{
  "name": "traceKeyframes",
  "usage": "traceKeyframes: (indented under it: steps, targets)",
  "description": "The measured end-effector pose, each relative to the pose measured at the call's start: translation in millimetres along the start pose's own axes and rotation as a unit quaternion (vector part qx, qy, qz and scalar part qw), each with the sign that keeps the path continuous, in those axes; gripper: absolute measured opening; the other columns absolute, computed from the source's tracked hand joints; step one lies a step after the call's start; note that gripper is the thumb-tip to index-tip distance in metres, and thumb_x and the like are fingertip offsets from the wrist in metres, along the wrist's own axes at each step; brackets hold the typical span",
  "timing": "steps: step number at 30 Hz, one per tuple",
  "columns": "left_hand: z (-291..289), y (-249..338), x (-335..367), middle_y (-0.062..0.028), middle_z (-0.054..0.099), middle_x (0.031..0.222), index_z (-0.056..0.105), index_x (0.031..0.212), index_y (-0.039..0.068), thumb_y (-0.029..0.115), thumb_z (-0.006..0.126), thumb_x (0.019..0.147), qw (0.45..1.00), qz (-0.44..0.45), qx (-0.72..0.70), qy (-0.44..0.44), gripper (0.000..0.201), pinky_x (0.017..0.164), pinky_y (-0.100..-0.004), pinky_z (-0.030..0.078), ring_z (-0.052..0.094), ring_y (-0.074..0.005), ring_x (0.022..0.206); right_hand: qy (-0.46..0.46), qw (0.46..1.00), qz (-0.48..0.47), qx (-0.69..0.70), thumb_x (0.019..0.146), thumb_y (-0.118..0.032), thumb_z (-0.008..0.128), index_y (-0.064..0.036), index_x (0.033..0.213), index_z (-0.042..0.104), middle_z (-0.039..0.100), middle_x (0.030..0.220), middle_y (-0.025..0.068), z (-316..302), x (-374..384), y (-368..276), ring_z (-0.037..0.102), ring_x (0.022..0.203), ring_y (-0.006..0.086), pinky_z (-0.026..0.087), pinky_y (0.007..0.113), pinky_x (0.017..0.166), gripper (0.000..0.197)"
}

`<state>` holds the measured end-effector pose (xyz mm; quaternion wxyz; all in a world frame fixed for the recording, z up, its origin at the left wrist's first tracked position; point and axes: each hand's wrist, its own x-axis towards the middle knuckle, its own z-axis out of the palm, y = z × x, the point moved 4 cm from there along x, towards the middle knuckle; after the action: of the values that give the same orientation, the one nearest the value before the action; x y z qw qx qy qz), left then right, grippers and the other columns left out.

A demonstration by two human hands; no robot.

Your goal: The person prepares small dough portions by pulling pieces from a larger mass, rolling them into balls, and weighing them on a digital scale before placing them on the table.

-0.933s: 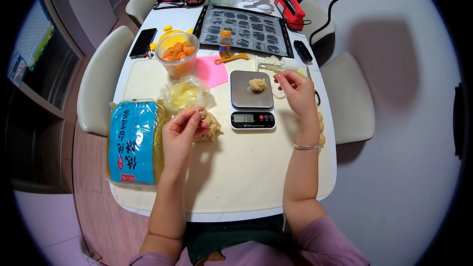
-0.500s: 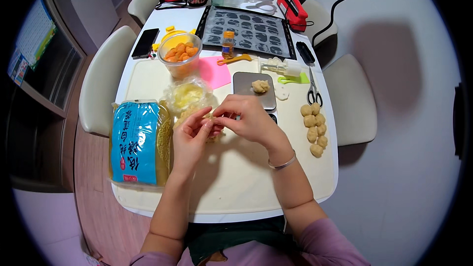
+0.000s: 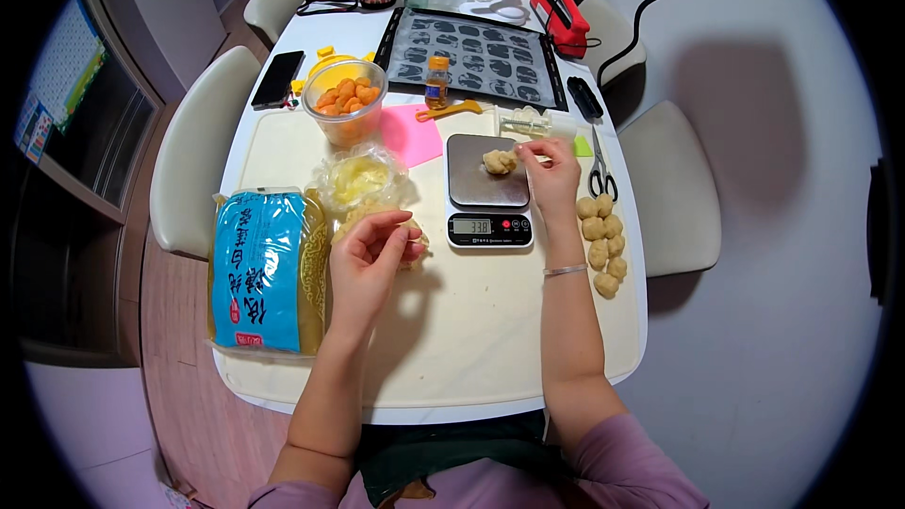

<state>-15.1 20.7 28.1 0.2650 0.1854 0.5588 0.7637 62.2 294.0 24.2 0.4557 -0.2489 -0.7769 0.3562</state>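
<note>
A lump of pale dough [image 3: 500, 162] rests on the metal plate of a kitchen scale [image 3: 488, 190] with a lit display. My right hand [image 3: 554, 179] reaches over the scale's right edge, its thumb and forefinger pinched right beside the lump; anything between the fingertips is too small to make out. To the left, my left hand [image 3: 370, 254] is curled, thumb against fingers, over more crumbly dough [image 3: 353, 222] that it partly hides. What it holds cannot be seen. Behind it sits a clear plastic bag [image 3: 363, 179] with something yellowish inside.
Several dough balls [image 3: 603, 250] sit at the right, below scissors [image 3: 600, 174]. A blue-labelled packet [image 3: 264, 273] lies left. Farther back are a tub of orange balls [image 3: 345, 104], a pink sheet [image 3: 410, 135], a small bottle [image 3: 436, 83], a lined baking tray [image 3: 476, 57] and a phone [image 3: 278, 80].
My right hand has left my left hand and moved right and away, to the dough on the scale. The scale's display is now uncovered. My left hand has stayed almost in place.
</note>
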Motion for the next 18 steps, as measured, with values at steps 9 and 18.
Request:
traceKeyframes:
  steps: [9, 18]
  targets:
    - [2, 0, -3, -0.0093, 0.066, 0.088, 0.06, 0.104, -0.002, 0.006, 0.057, 0.09, 1.0, -0.002, 0.003, 0.009, 0.016, 0.067, -0.0249, 0.054, 0.065, -0.0135, 0.076, -0.028, 0.988, -0.078, -0.13, 0.073, -0.012, 0.072, -0.0036, 0.074, 0.067, 0.059, 0.07, 0.0075, 13, -7, -8, 0.059, 0.068, 0.0189, 0.046, 0.031, 0.062, 0.01]
    - [0, 4, -3, -0.0098, 0.066, 0.088, 0.06, 0.103, -0.002, 0.006, 0.057, 0.09, 1.0, 0.003, 0.008, 0.027, 0.016, 0.066, -0.0246, 0.054, 0.065, -0.014, 0.074, 0.001, 0.999, 0.05, 0.011, 0.086, -0.018, 0.065, 0.0009, 0.08, 0.067, 0.065, 0.071, 0.0036, -30, 14, 0, 0.056, 0.06, 0.0068, 0.045, 0.023, 0.057, 0.02]
